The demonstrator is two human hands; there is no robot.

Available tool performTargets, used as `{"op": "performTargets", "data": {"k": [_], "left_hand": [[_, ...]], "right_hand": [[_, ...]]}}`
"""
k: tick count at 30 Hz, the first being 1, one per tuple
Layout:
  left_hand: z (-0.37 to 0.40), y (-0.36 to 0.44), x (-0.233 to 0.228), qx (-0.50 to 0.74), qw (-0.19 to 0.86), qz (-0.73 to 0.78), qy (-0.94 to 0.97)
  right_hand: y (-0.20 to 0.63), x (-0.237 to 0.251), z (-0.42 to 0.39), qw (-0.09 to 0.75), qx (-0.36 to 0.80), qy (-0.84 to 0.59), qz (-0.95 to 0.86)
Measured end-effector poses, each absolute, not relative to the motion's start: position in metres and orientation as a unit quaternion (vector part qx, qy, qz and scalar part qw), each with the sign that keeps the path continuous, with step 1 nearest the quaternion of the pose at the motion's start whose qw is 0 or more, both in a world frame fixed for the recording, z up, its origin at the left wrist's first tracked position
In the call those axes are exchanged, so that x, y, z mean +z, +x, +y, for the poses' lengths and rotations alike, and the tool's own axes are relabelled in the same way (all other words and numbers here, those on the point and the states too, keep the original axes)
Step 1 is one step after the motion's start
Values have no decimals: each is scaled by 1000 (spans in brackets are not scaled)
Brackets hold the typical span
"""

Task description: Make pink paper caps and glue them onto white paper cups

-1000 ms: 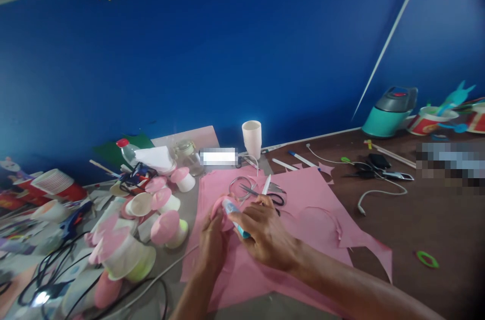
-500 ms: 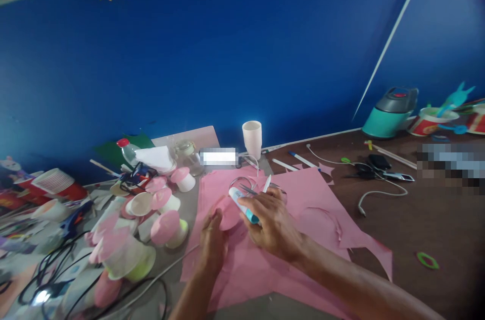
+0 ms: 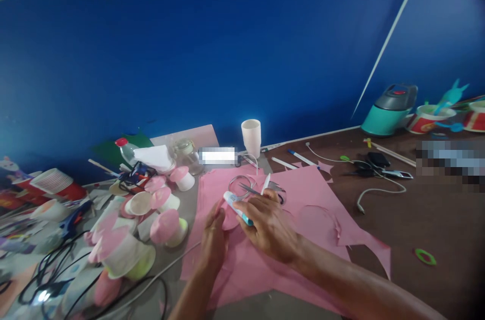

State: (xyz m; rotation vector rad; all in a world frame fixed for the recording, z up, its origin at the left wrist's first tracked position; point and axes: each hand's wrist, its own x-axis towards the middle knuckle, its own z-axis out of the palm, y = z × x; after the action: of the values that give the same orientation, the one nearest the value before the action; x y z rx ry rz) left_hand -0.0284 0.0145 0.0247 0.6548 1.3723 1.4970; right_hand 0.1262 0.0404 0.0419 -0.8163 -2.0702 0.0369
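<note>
The right hand point(image 3: 267, 224) is closed around a glue tube point(image 3: 235, 206), its tip lying at the edge of a small pink disc point(image 3: 227, 216). The left hand point(image 3: 212, 244) lies mostly flat, fingers pressing that disc against the pink sheet point(image 3: 303, 194) spread on the table point(image 3: 435, 219); it grips nothing.

Risks, as I judge them: the tube could squeeze too much and smear glue onto the sheet below, sticking disc to sheet. The left fingers sit right beside the tip, so they could pick up glue and drag the disc askew. Scissors point(image 3: 257, 190) lie open just beyond the right knuckles, near enough to nick a finger on a forward reach. Cables point(image 3: 56, 279) run along the left, near the mushroom-shaped cup pieces point(image 3: 166, 226), and a snagged sleeve or wrist could tip those over.

Containers: a white cup point(image 3: 251, 137) stands upright at the wall, its contents hidden. A glass jar point(image 3: 185, 151) looks empty, though blur leaves this unsure. Red cups point(image 3: 428, 119) at far right hold blue paper shapes. A teal jug point(image 3: 388, 110) is shut.
</note>
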Motion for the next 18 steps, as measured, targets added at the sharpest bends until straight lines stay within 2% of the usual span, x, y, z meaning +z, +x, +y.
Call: {"op": "performTargets", "data": {"k": [7,14,18], "left_hand": [[12,-34,24,598,405,612,322],[12,-41,37,572,324,652,378],[11,-40,39,591,368,637,330]], "right_hand": [[134,44,50,510,26,-347,-787],[121,41,30,449,48,-302,-839],[120,38,29,417,33,-311,-853]]}}
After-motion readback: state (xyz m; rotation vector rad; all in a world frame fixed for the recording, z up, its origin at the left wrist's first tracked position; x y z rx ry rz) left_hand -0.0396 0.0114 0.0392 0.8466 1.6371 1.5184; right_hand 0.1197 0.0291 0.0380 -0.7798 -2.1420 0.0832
